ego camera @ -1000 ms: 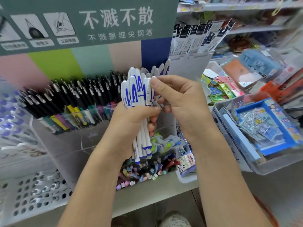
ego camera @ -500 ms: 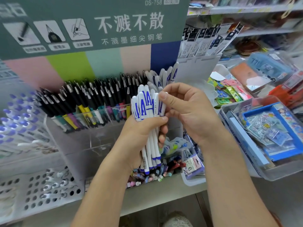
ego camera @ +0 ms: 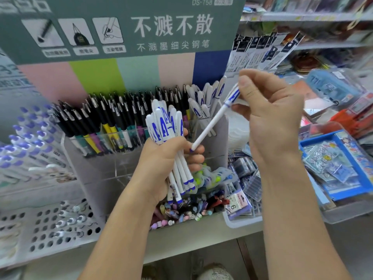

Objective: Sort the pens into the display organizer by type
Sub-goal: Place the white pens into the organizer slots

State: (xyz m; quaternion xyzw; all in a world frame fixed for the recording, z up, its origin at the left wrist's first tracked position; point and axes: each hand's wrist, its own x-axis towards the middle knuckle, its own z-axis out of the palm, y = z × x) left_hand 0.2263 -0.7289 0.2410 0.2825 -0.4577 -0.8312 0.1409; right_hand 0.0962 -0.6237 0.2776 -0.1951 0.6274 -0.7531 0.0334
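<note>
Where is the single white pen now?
Head view, right of centre: the right hand pinches the single pen by its cap, slanted between the bundle and the organizer.

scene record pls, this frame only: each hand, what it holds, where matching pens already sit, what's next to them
left hand: grips a bundle of white pens, caps up
right hand: pinches a single white pen by its cap end, tilted, tip down toward the left hand
matching pens in organizer: right-end compartment of the clear organizer, caps up
neighbour compartment: black-capped pens, to the left
below organizer: bin of mixed small pens
</note>
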